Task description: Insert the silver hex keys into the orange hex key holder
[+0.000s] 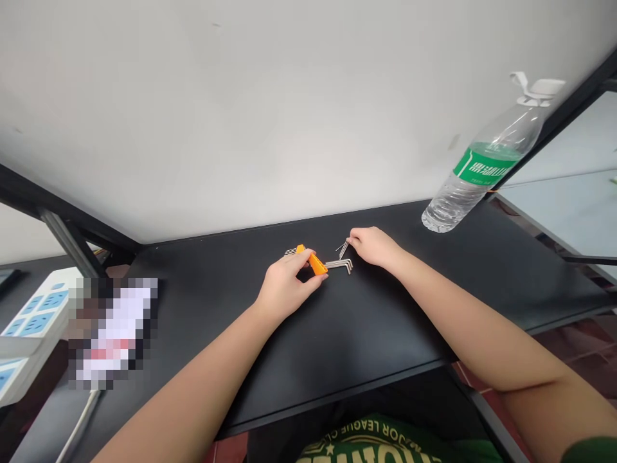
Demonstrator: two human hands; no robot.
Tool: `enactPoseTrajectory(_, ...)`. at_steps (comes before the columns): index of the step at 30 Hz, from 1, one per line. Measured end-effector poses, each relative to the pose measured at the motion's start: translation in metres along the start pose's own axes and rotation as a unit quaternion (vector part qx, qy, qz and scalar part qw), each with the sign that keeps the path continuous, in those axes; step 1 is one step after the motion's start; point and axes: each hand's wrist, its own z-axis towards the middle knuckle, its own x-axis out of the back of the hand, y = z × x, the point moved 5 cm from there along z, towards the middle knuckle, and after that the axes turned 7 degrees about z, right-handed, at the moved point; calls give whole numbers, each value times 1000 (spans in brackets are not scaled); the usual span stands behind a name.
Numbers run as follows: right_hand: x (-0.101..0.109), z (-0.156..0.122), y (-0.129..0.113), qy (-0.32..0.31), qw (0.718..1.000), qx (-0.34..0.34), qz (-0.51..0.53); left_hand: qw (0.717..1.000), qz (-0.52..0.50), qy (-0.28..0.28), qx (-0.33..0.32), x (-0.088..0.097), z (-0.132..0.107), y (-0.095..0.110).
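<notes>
My left hand [289, 280] is closed around an orange hex key holder [317, 263], thumb and fingers pinching its two sides. Several L-shaped hex keys [341, 263] stick out of the holder to the right, and more straight ends show past its left side. To the right of it, my right hand [371, 244] pinches a few thin hex keys [344, 248] between thumb and fingertips. These point down and left, close above the bent keys; whether they touch them I cannot tell. Both hands are just over the black tabletop [308, 334].
A large water bottle [475, 167] with a green label stands at the back right. On the left are a white power strip [38, 321], a blurred-out flat device [118, 328] and its white cable [80, 427]. A pale wall [289, 128] closes off the table's back edge.
</notes>
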Motion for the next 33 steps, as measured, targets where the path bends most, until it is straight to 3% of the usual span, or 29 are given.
enactPoseTrajectory(11,14,-12,5,-81,996,-22,-40,1000,10,-4,-2,0,0,0)
enactPoseTrajectory(13,22,-12,10,-56,998,-14,-27,1000,9,-7,-2,0,0,0)
enactPoseTrajectory(17,24,-5,12,29,994,106,22,1000,11,-13,-4,-1,0,0)
enactPoseTrajectory(21,3,6,13,11,975,217,45,1000,14,-15,-9,-1,0,1)
enactPoseTrajectory(25,-3,14,16,27,970,238,40,1000,8,-19,-3,0,0,2)
enactPoseTrajectory(33,7,11,23,40,971,234,12,1000,8,-23,9,0,-1,1)
